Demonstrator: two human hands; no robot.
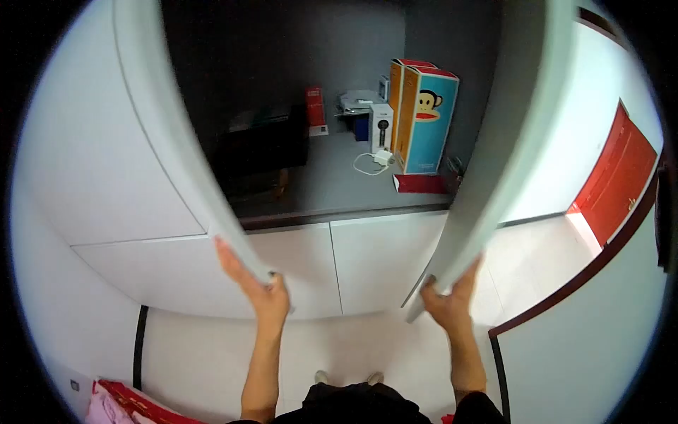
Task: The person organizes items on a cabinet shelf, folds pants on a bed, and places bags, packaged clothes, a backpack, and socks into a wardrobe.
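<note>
My left hand (265, 293) grips the lower edge of the left cabinet door (191, 134), its thumb on the inner side and its fingers on the outer side. My right hand (450, 297) holds the edge of the right cabinet door (505, 169) in the same way. Both doors stand partly open, with the shelf (332, 177) showing between them. Two tall boxes stand at the shelf's right, the front one a blue box with a monkey face (429, 131). Beside them are a white box (381, 127), a white charger with a cable (383, 158) and a red packet (420, 184).
Further back on the shelf is a red box (315, 106); a black object (261, 148) lies at its left. White lower cabinet doors (381, 261) are below. A red door (618, 177) is at the right. Pink and red cloth (116, 406) lies at the lower left.
</note>
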